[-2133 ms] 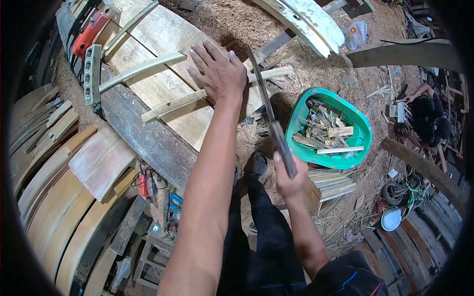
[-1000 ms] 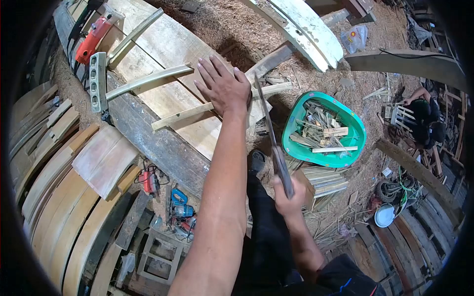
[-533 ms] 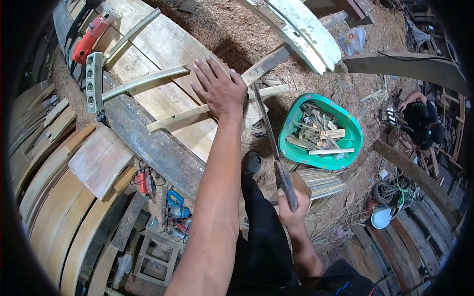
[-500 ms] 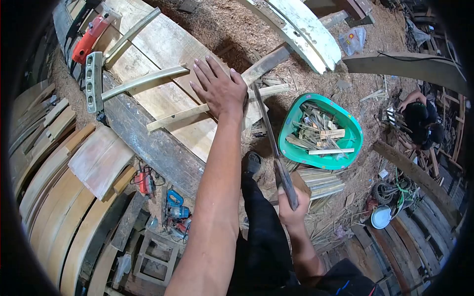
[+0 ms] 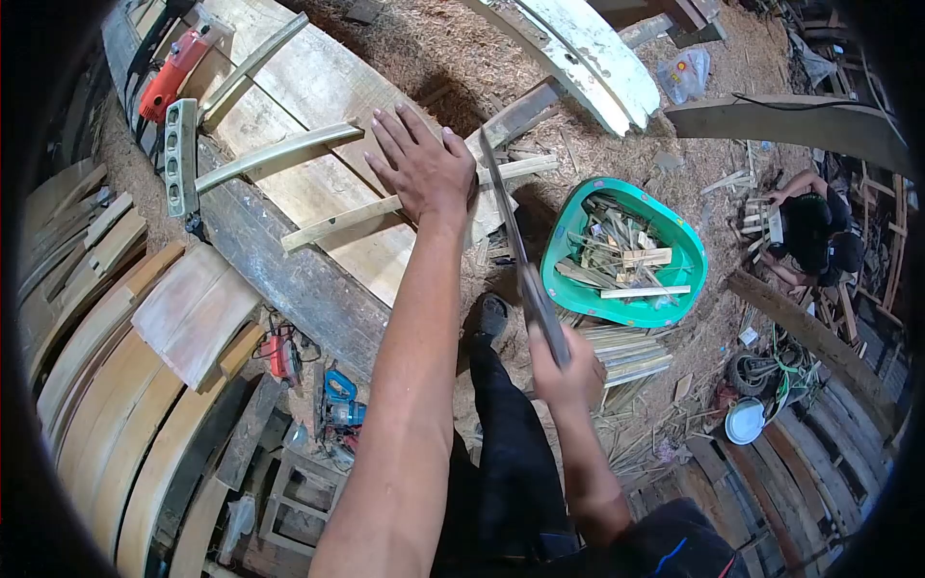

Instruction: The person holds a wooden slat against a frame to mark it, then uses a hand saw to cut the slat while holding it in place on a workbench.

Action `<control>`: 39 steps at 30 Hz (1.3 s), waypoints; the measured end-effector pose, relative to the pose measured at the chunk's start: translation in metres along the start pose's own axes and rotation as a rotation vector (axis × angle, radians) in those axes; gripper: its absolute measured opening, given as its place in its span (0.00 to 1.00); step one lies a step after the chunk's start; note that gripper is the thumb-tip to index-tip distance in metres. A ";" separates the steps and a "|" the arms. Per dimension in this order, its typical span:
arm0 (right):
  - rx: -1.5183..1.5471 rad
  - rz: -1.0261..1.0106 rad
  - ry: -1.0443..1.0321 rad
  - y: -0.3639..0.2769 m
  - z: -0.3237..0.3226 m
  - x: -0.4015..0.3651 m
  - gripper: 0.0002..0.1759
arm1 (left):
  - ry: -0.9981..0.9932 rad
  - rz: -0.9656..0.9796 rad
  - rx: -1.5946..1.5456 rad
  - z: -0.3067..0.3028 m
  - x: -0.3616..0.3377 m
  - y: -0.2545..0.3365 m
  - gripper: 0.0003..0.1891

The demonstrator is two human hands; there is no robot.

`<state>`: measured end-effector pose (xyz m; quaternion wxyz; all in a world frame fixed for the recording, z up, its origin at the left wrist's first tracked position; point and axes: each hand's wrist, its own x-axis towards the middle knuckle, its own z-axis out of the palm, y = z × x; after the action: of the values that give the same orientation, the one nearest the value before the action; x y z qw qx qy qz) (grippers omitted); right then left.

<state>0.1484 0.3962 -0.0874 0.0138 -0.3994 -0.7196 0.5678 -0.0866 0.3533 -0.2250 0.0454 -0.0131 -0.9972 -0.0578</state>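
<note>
Wooden strip (image 5: 337, 223) under my left hand (image 5: 421, 169), saw (image 5: 511, 223) across it

The wooden strip lies across the pale boards (image 5: 337, 82) on the table (image 5: 289, 265), its far end jutting past their edge on my right. My left hand presses on it from above, palm down, fingers a little spread. My right hand (image 5: 566, 368) has its fingers wrapped around the saw's handle. The blade slants over the jutting end, just beside my left hand; whether the teeth bite, I can't tell.

A second strip (image 5: 279, 156) and a third strip (image 5: 252, 67) lie farther left on the boards, with a holed block (image 5: 180, 159) and a red power tool (image 5: 173, 72) near their ends. Right of the blade, a green tub (image 5: 696, 236) of wood scraps (image 5: 621, 250) takes up the floor (image 5: 737, 207) near the strip's jutting end. A stack of strips (image 5: 636, 358) lies just beside the tub. Beyond it, well apart from me, a person (image 5: 814, 226) crouches low.
</note>
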 end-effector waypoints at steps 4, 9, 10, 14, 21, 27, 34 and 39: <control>0.040 -0.013 -0.012 0.006 0.019 0.035 0.11 | -0.005 0.000 -0.016 0.001 -0.001 -0.001 0.38; -0.076 -0.018 -0.020 -0.006 -0.026 -0.042 0.12 | 0.017 -0.003 -0.039 0.003 -0.001 0.000 0.38; -0.090 -0.052 -0.011 -0.002 -0.028 -0.036 0.12 | 0.011 -0.010 -0.037 0.001 0.002 0.002 0.38; -0.021 0.097 0.034 -0.001 -0.009 -0.004 0.12 | 0.006 -0.003 -0.006 0.001 -0.001 0.000 0.38; 0.012 0.068 0.017 -0.013 0.003 -0.005 0.14 | 0.022 0.001 -0.039 0.002 0.003 0.003 0.38; -0.007 0.027 0.035 -0.002 -0.006 -0.015 0.13 | 0.020 -0.004 -0.033 0.001 0.000 0.001 0.37; -0.026 0.024 0.022 -0.014 -0.003 0.004 0.06 | -0.010 -0.010 -0.050 -0.003 0.000 0.001 0.37; -0.052 0.051 -0.030 -0.009 -0.041 -0.044 0.05 | -0.036 -0.013 -0.044 -0.002 -0.005 0.001 0.38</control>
<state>0.1928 0.4032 -0.0468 -0.0218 -0.4093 -0.7239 0.5549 -0.0818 0.3535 -0.2233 0.0268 -0.0087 -0.9964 -0.0797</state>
